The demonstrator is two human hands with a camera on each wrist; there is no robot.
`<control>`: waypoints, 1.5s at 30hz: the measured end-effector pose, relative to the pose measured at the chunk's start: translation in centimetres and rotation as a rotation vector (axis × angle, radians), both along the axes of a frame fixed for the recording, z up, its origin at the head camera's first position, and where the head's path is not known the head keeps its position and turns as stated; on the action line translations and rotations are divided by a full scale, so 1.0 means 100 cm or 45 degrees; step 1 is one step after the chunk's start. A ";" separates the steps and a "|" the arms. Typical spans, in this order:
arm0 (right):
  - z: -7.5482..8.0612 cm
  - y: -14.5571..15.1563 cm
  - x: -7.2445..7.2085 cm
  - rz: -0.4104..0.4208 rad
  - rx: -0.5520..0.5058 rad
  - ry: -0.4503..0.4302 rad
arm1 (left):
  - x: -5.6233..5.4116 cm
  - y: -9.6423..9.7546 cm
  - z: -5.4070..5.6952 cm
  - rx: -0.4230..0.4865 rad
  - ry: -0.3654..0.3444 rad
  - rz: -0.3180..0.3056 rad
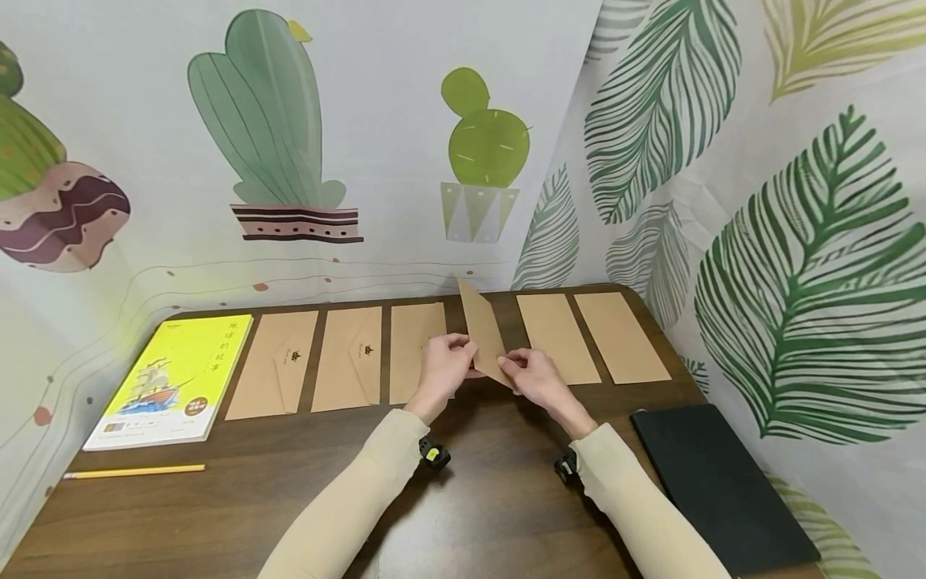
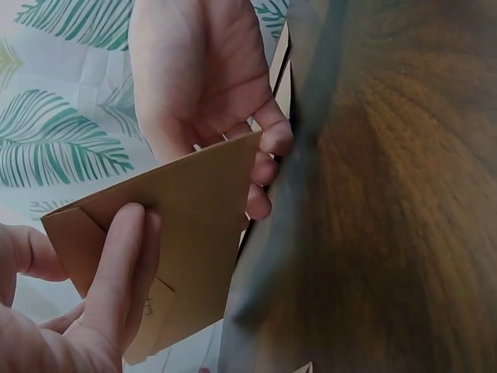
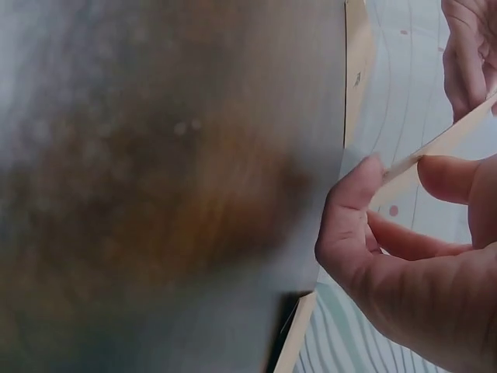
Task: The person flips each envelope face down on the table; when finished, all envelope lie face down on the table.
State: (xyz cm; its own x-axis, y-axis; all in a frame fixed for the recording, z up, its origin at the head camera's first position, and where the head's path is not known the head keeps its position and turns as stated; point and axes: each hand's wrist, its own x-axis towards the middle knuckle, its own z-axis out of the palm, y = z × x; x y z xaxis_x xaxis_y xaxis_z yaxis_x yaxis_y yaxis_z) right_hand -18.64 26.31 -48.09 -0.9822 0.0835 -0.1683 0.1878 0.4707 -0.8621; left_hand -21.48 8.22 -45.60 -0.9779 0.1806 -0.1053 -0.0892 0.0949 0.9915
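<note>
Both hands hold a brown paper envelope (image 1: 483,334) raised and tilted above the middle of the row on the table. My left hand (image 1: 447,362) pinches it on its left side. In the left wrist view, two fingers of that hand lie along the envelope's flap side (image 2: 202,210), where small print shows. My right hand (image 1: 535,374) grips the near right corner; in the right wrist view its thumb (image 3: 446,179) and a bent finger pinch the edge. Beside the left hand lies another envelope (image 1: 408,346), partly covered by it. A plain envelope (image 1: 557,334) lies just beyond the right hand.
Two envelopes with crown prints, one (image 1: 268,362) and another (image 1: 343,370), lie at left. A plain envelope (image 1: 622,338) lies far right. A yellow book (image 1: 188,354) and a pencil (image 1: 137,471) are on the left; a black flat notebook (image 1: 723,482) lies at the right edge.
</note>
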 end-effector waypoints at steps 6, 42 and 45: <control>0.002 0.004 -0.001 -0.051 0.075 0.018 | 0.000 -0.003 -0.001 -0.041 -0.010 -0.018; -0.051 0.030 -0.053 -0.023 0.697 0.031 | -0.048 0.022 -0.072 -1.015 0.301 -0.180; -0.055 0.032 -0.057 -0.013 0.740 0.013 | -0.051 0.024 -0.077 -1.054 0.356 -0.183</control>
State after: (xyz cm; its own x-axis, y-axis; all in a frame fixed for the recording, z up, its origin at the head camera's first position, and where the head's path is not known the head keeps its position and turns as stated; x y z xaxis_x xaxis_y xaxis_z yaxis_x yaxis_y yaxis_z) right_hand -24.33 29.47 -53.57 -0.9822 0.1687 -0.0830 0.1879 0.8654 -0.4646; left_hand -26.56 10.62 -53.30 -0.9611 0.2756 -0.0175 0.2141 0.7835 0.5833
